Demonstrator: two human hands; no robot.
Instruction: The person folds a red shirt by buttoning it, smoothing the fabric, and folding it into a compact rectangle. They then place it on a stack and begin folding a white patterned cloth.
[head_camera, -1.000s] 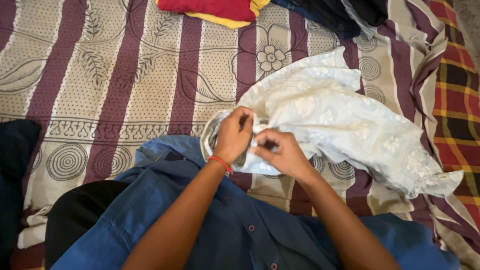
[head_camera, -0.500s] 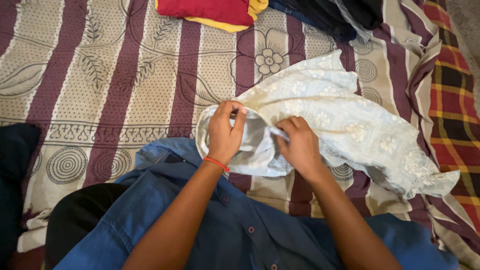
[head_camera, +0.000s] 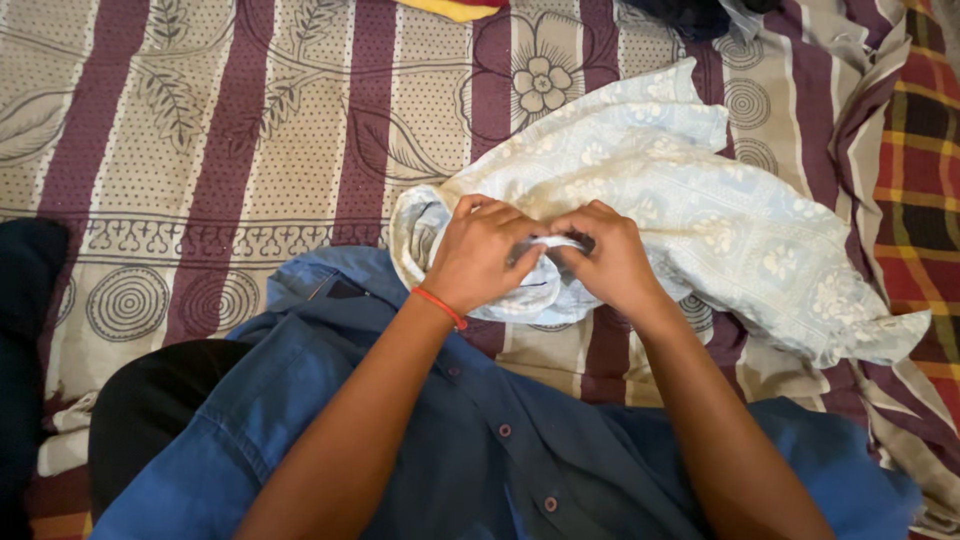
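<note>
A pale white-blue garment with a woven flower pattern (head_camera: 700, 210) lies crumpled on the striped bedsheet (head_camera: 250, 150). My left hand (head_camera: 478, 252), with a red thread around its wrist, pinches the garment's near edge. My right hand (head_camera: 610, 258) grips the same bunched edge right beside it, and the fingertips of both hands meet over a small white fold. The rest of the garment spreads off to the right. A blue denim shirt (head_camera: 450, 450) with dark buttons lies under both my forearms.
A black cloth (head_camera: 150, 420) lies at the lower left, with another dark piece (head_camera: 25, 290) at the left edge. A yellow and red folded item (head_camera: 455, 8) and dark clothes (head_camera: 690, 12) sit at the top. A red checked blanket (head_camera: 920, 180) borders the right side.
My hands, held apart on the garment's opening half a second ago, have come together over its near edge. The view has shifted, so the piles at the top are mostly out of frame.
</note>
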